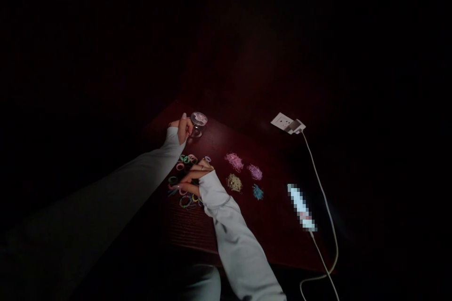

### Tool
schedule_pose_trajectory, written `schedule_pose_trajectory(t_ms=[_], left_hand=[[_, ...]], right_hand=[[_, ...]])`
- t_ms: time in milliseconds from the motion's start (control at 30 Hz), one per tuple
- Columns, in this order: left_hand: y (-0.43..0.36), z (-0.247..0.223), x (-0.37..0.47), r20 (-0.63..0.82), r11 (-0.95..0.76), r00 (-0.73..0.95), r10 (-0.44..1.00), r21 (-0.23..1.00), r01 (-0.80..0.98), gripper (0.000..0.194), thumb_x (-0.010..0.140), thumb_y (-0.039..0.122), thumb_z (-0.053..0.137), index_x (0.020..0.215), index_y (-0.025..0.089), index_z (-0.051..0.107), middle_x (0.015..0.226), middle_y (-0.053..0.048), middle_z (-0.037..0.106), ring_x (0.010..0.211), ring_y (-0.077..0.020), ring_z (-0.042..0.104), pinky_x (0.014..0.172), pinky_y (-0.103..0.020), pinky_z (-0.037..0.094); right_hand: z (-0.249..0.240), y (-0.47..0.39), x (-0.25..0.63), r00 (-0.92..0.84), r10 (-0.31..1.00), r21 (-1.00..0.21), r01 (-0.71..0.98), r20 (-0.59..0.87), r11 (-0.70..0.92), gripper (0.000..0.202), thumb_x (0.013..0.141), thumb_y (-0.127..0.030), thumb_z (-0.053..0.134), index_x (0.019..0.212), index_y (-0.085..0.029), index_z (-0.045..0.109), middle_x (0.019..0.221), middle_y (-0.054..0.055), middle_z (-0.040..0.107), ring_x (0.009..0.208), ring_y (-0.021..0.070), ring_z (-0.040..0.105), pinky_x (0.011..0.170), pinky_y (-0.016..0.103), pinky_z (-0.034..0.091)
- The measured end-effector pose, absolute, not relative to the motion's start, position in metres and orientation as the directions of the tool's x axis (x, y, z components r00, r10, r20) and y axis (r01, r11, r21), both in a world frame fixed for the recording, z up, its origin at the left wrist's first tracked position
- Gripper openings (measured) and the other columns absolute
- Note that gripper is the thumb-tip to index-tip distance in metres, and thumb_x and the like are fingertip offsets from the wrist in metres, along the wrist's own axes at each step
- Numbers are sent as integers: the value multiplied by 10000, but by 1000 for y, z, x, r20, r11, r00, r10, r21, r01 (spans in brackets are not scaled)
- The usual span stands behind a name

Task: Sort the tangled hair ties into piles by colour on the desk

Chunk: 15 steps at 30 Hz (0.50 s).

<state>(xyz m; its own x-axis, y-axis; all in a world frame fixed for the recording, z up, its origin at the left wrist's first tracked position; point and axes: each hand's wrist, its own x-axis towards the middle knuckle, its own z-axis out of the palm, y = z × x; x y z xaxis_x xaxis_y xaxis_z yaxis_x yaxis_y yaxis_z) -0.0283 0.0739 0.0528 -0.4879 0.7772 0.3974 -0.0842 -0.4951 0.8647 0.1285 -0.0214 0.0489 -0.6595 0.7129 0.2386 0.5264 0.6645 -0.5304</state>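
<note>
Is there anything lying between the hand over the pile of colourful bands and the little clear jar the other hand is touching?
Nothing visible. The right hand rests on the mixed bands; the jar stands beyond, at the left hand. Between them lie only a few loose bands and bare table. The sorted heaps lie off to the side.
</note>
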Motion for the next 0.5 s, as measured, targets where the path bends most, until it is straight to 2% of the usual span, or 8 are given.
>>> schedule_pose_trajectory(t_ms=[67, 233, 400, 500], left_hand=[[76, 51, -28, 395, -493, -484, 781, 866, -88, 738, 989, 778, 349, 487, 239, 401, 429, 9, 308, 405, -93, 250, 433, -293, 183], [74, 49, -24, 354, -458, -484, 800, 882, -112, 715, 963, 789, 398, 488, 255, 394, 403, 25, 273, 397, -102, 218, 429, -300, 159], [67, 50, -26, 389, -468, -438, 810, 880, -84, 674, 1022, 694, 372, 526, 242, 432, 435, 9, 332, 419, -114, 272, 449, -299, 196], [67, 50, -26, 389, -462, -431, 814, 883, -76, 680, 1024, 701, 375, 532, 237, 436, 441, 7, 333, 420, -111, 277, 448, -300, 207]], right_hand=[[37, -22, 128, -647, 727, -504, 561, 229, 657, 138, 824, -421, 950, 792, -320, 861, 704, -33, 698, 850, 185, 561, 885, 350, 422], [35, -27, 133, -632, 741, -460, 601, 227, 654, 104, 866, -473, 910, 895, -375, 889, 801, -33, 764, 930, 195, 561, 950, 382, 364], [40, -29, 134, -662, 715, -405, 604, 225, 687, 124, 930, -509, 840, 998, -418, 889, 924, -39, 810, 1004, 202, 569, 989, 387, 342], [42, -28, 138, -685, 692, -404, 581, 226, 707, 147, 942, -517, 823, 1033, -420, 886, 923, -32, 812, 994, 205, 563, 976, 382, 342]])
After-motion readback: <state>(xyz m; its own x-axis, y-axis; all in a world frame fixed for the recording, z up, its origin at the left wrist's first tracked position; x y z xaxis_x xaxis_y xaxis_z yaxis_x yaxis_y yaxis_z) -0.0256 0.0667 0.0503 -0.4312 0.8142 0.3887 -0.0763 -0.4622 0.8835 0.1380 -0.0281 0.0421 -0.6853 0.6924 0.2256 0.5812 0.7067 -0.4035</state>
